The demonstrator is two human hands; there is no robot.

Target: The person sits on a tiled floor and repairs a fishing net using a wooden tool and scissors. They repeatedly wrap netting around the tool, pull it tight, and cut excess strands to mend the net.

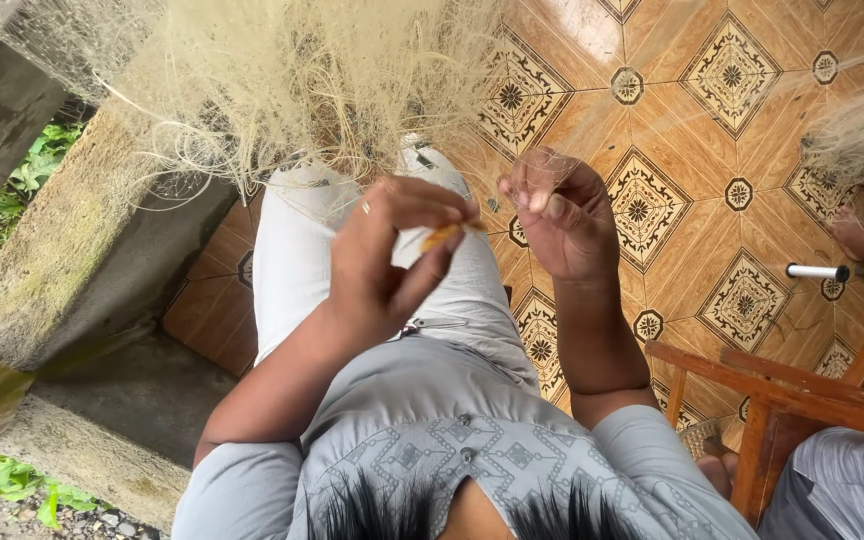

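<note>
Left hand (382,260) pinched small orange netting needle (444,234) at chest height; right hand (562,215) gripped fine mesh of pale fishing net (282,80) hanging above lap. Risk: loose strands could snag fingers, tangle needle.

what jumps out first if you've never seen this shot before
The pale, tangled fishing net fills the top left, draping down over the person's lap. Just below it, the left hand pinches a small orange-yellow piece in a shut grip, while the right hand holds fine net threads at centre frame. Behind both, the orange patterned floor tiles spread across the right side, with a wooden chair at the lower right.
</note>
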